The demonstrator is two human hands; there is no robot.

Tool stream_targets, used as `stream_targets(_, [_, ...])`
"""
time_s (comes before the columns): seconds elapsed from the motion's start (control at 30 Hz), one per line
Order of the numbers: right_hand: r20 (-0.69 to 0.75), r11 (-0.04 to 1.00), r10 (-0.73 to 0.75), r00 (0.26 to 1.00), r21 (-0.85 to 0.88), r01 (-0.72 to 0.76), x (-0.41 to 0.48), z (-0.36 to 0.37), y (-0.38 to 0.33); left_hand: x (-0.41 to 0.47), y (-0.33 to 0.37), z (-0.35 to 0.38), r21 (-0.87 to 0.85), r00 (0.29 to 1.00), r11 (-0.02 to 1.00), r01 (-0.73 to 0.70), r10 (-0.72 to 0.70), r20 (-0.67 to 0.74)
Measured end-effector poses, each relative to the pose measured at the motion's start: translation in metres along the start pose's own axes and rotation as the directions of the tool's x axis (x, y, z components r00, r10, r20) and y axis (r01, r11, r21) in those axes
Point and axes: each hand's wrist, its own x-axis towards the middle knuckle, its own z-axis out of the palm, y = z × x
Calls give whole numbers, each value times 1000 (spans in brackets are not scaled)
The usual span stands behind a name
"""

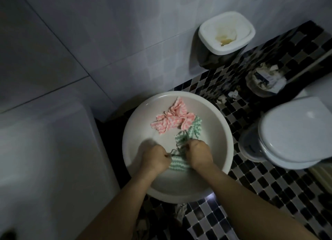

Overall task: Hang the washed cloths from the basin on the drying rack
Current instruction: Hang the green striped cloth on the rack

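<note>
Head: toilet [294, 132] just beside basin [136, 132].

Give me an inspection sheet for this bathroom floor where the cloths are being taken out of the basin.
Surface: black-and-grey mosaic tile floor, dimly lit.
Job's things: round white plastic basin on the floor; pink-and-white zigzag cloth crumpled inside; green-and-white zigzag cloth beside it; drying rack not seen.
Clutter: crumpled paper scraps on the floor; dark waste bin full of paper.
Grippers: left hand and right hand both grip the green cloth.
Cables: nothing seen.
Surroundings: white toilet, lid closed, right; white-rimmed container against tiled wall; white fixture left.
</note>
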Motion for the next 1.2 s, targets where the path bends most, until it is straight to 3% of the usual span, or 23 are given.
stream_targets(0.07, [-58, 979, -6, 998, 203, 17, -1, -13, 4, -3, -3, -17, -200, 999, 980, 24, -31, -29])
stream_targets(0.13, [-66, 836, 56, 996, 548, -10, -9, -37, 6, -13, 2, -40, -418, 994, 909, 5, -49, -95])
stream_targets(0.2, [82, 453, 99, 992, 884, -118, -23, -64, 7, -24, 9, -61, -597, 988, 801, -47, -52, -147])
stream_targets(0.23, [177, 226, 65, 982, 956, -187, -31, -76, 8, -30, 13, -69, -679, 987, 732, -61, -58, -151])
stream_targets(0.3, [286, -119, -37, 958, 950, -288, -49, -99, 9, -45, 22, -86, -804, 987, 588, -87, -59, -151])
stream_targets(0.37, [301, -334, -76, 951, 891, -308, -65, -119, 9, -60, 34, -100, -837, 983, 529, -139, -31, -183])
stream_targets(0.43, [304, -477, -73, 950, 826, -301, -80, -135, 3, -73, 46, -111, -809, 970, 548, -214, 25, -240])
stream_targets(0.6, [284, -520, -114, 952, 799, -301, -116, -162, -24, -97, 67, -113, -633, 951, 711, -306, 256, -173])
stream_targets(0.77, [218, -532, 48, 975, 832, -160, -151, -178, -50, -139, 74, -124, -715, 935, 604, -352, 258, -243])
stream_targets(0.83, [153, -459, 98, 983, 884, -91, -173, -177, -63, -156, 64, -129, -657, 908, 627, -419, 288, -304])
stream_targets(0.93, [-15, -210, 164, 986, 976, 50, -198, -171, -83, -173, 53, -132, -496, 871, 724, -479, 321, -372])
stream_targets(1.0, [-76, -138, 218, 973, 985, 108, -215, -165, -91, -186, 47, -134, -473, 854, 719, -509, 353, -382])
stream_targets(1.13, [-96, -360, 179, 979, 920, 156, -256, -155, -97, -217, 30, -142, -433, 800, 685, -586, 403, -445])
stream_targets(1.2, [-106, -392, 156, 982, 906, 160, -275, -150, -100, -231, 27, -145, -349, 758, 707, -615, 409, -507])
